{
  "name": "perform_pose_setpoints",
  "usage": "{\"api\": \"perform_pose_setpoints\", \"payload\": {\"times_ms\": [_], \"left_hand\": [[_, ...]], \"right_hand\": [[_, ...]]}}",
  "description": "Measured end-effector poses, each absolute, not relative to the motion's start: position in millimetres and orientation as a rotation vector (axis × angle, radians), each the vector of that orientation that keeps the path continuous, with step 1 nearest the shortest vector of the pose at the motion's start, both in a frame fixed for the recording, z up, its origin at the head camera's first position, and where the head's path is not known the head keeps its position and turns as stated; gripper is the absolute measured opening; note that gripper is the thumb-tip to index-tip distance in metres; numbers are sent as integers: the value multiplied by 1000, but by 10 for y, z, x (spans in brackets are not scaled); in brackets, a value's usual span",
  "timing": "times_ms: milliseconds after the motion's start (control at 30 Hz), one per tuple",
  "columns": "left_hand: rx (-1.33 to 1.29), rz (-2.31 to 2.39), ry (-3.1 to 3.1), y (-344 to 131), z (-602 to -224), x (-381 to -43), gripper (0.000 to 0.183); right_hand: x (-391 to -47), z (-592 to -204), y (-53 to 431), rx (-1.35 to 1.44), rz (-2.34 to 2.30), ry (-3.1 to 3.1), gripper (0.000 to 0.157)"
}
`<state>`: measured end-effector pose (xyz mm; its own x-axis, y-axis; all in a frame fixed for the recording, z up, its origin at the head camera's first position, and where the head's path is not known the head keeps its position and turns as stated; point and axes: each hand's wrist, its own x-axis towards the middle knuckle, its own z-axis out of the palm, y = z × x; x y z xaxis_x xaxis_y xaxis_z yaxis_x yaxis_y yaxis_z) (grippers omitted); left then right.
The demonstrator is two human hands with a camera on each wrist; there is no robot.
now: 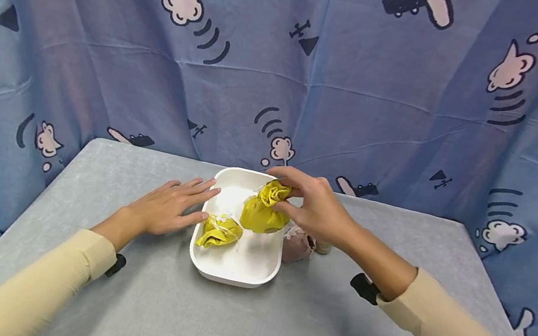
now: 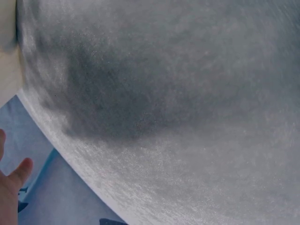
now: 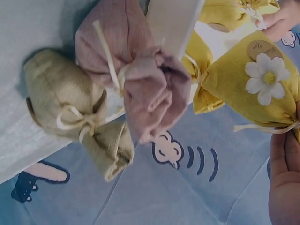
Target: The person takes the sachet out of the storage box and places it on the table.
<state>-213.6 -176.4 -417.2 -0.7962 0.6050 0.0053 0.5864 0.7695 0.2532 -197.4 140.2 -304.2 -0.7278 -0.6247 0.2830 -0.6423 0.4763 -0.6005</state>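
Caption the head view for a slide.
Right hand holding a yellow pouch over a white tray, left hand at its edge.

Left hand [image 1: 166, 207] outstretched, palm down, right hand [image 1: 320, 208] pinching

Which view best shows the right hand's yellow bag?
The right wrist view: the yellow bag appears close up, white flower and round label visible, though partly cropped. The head view shows it smaller, without those details; the left wrist view misses it.
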Motion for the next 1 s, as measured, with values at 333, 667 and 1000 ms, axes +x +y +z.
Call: {"api": "perform_pose_setpoints", "payload": {"times_ms": [333,667,1000], "left_hand": [[955,368,2872,-1765,-4166,-2127,67],[959,377,2877,-1750,-4150,-2121,67],[961,371,2881,-1755,-4167,-2130,68]], "right_hand": [[-1948,-2849,1612,1107,1087,-2640,61],[-1919,-2696,1947,1035,1048,-2613,61],[-1878,-2596,2268,919,968,-2635,58]]}}
